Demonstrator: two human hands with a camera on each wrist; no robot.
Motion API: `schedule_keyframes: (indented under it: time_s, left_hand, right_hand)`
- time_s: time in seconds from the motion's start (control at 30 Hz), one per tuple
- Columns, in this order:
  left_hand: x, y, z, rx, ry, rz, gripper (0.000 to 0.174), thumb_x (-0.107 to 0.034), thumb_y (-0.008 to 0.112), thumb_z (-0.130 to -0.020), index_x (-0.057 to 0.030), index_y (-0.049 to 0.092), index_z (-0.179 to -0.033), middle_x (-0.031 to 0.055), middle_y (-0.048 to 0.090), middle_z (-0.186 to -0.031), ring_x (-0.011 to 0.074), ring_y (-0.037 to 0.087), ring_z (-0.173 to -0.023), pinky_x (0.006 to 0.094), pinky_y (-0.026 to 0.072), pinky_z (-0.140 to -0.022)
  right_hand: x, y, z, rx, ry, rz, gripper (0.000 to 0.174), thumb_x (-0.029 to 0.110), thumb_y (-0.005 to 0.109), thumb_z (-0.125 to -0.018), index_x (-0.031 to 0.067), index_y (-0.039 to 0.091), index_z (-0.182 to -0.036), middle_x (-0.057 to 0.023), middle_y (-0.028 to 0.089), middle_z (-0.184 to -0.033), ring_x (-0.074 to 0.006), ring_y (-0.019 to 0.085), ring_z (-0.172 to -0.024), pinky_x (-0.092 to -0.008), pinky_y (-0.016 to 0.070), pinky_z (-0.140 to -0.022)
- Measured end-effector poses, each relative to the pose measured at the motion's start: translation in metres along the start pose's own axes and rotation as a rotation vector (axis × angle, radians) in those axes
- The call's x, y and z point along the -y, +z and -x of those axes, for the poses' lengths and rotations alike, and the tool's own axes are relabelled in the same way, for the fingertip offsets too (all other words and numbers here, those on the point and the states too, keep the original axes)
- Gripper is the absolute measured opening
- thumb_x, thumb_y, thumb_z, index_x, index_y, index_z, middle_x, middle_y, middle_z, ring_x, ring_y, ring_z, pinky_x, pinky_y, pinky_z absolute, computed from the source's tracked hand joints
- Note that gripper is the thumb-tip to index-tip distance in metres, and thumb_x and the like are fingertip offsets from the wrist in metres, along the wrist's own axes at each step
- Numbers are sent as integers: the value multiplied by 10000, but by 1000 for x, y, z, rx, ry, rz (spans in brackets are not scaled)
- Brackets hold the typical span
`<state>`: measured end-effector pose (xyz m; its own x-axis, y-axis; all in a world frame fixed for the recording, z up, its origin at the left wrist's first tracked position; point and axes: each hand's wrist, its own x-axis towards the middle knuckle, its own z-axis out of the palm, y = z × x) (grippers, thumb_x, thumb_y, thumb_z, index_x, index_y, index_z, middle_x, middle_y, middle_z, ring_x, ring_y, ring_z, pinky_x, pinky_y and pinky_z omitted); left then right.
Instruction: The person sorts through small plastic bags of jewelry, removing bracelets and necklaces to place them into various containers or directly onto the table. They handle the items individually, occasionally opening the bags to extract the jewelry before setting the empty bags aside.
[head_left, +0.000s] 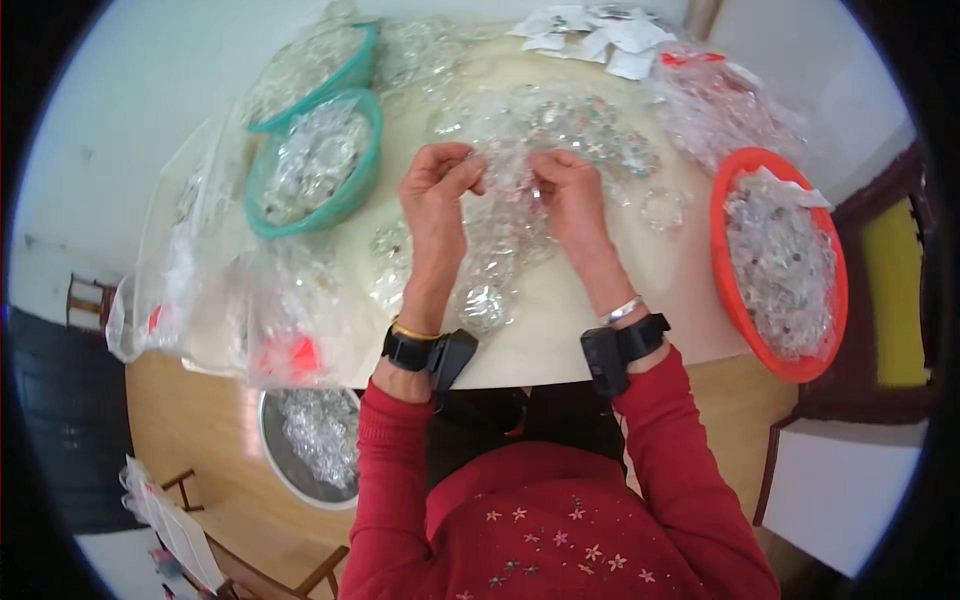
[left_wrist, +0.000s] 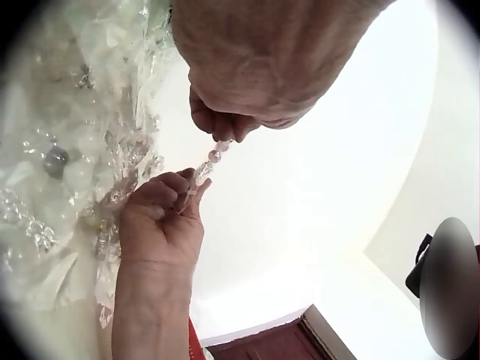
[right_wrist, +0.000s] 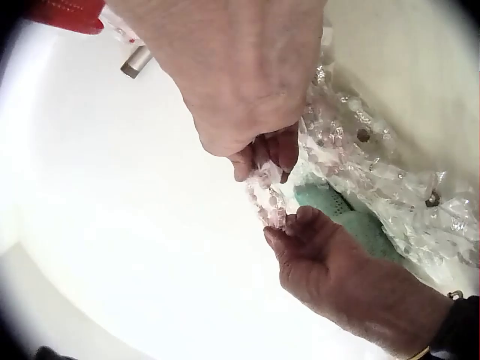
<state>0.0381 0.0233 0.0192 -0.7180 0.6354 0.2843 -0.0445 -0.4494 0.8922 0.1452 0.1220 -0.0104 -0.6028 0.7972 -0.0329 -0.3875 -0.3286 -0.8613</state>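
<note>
Pinched between both hands' curled fingers, a pale pink beaded strand (left_wrist: 214,156) could snap if tugged too hard.

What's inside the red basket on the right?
The red basket holds clear plastic packets, with a white piece near its upper rim. Anything under the top layer is covered.

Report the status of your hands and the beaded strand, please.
Left hand and right hand both pinching the pink beaded strand. Strand held between them. Clear-wrapped pieces piled close by, none visibly blocking.
</note>
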Motion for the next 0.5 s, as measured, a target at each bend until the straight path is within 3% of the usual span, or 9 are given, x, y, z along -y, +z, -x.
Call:
schedule_keyframes:
  time_s: [0.07,0.23,0.33,0.4,0.47,0.5]
  left_hand:
    - [1,1,-1,13,-18,37,124,34,599,-752,18,587,-875,58,594,-715,124,538,-596,238,439,-555]
    - [-13,-4,-2,29,-10,165,121,22,592,-779,0,584,-897,58,596,-750,128,555,-617,241,458,-564]
    - [-16,-1,2,120,-137,355,131,17,594,-784,-8,581,-912,53,598,-768,122,562,-631,238,471,-580]
    - [-15,10,5,207,-235,470,136,14,595,-787,-12,579,-920,50,599,-777,119,566,-638,237,478,-587]
    - [-18,28,9,269,-265,472,146,13,595,-790,-16,576,-932,41,600,-796,107,567,-648,229,491,-604]
    - [-19,41,12,307,-295,489,146,13,595,-790,-16,576,-932,41,600,-796,107,567,-648,229,491,-604]
  right_hand:
    - [-5,-2,-4,-66,-71,-196,152,166,607,-834,14,607,-829,-38,607,-727,-92,551,-620,-239,396,-484]
    - [-5,-11,-9,-74,-17,-382,175,177,604,-841,6,611,-874,-33,601,-708,-112,558,-574,-232,436,-491]
    - [-28,-11,-17,-25,-338,110,253,219,645,-813,40,584,-980,-16,617,-818,-179,595,-717,-267,475,-638]
    - [-33,-13,-23,111,-322,-212,185,168,589,-858,-3,611,-924,-39,616,-772,-126,592,-665,-262,508,-598]
    - [-34,-8,-14,18,-584,231,182,150,577,-863,12,598,-979,-35,618,-809,-116,587,-699,-253,511,-646]
    - [-26,-7,-3,-28,-601,249,182,150,577,-863,12,598,-979,-35,618,-809,-116,587,-699,-253,511,-646]
